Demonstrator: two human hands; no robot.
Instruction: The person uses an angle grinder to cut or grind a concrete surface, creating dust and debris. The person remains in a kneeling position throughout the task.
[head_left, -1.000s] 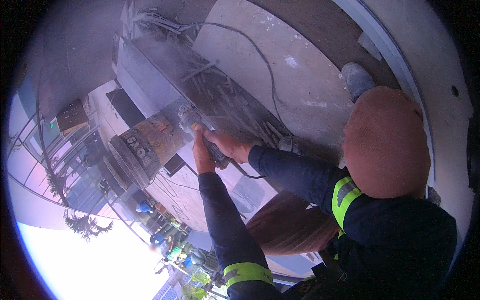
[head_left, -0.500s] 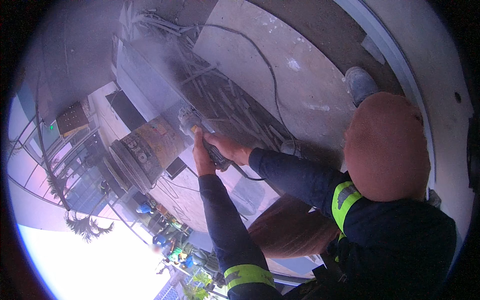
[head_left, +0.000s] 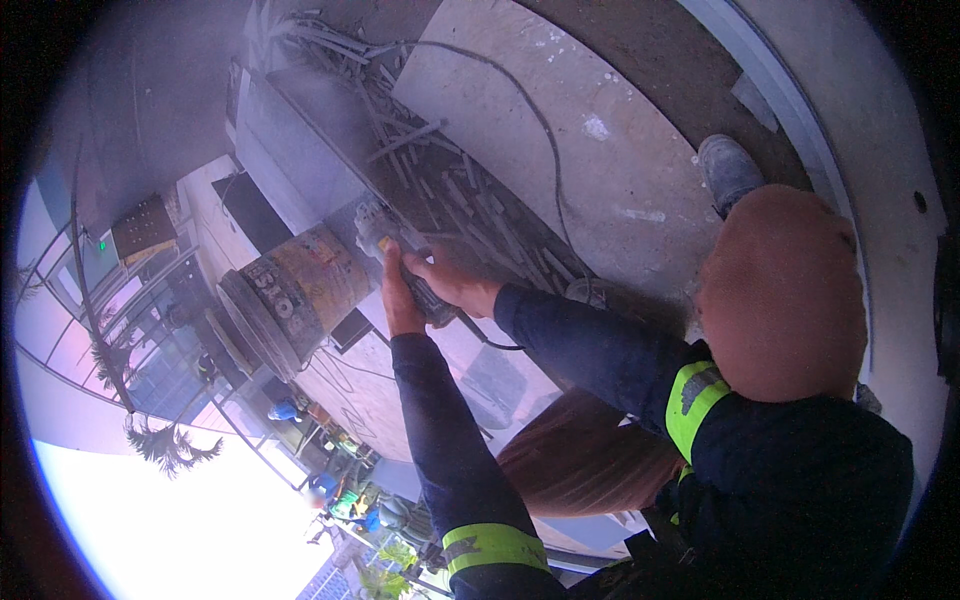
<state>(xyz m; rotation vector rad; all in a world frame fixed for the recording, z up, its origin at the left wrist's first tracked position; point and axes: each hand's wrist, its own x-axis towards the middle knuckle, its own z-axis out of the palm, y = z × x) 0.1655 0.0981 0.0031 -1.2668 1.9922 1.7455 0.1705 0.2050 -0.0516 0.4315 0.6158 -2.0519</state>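
Note:
Both hands are closed around an angle grinder [head_left: 430, 306], whose metal head [head_left: 374, 222] points up and left. My left hand [head_left: 402, 298] wraps the body from the left, its thumb near a yellow switch. From the other side, my right hand [head_left: 457, 283] grips the same body. The grinder's head is at the edge of a long grey slab [head_left: 300, 150], where pale dust drifts; the disc itself cannot be made out. Just left of the tool lies a dirty bucket [head_left: 318, 268], tilted in the picture. A dark cord [head_left: 490, 340] leaves the grinder's rear.
Several cut strips [head_left: 480, 205] litter the ground beside a large pale board [head_left: 560, 120], with a cable [head_left: 520, 90] running over it. My boot [head_left: 728, 165] and brown-clothed knee [head_left: 785, 290] are at the right. People [head_left: 350, 505] and a palm [head_left: 172, 447] appear in the distance.
The grinder and both hands have shifted slightly up and left in the picture. The dust over the slab and bucket looks thinner, and the view has moved a little.

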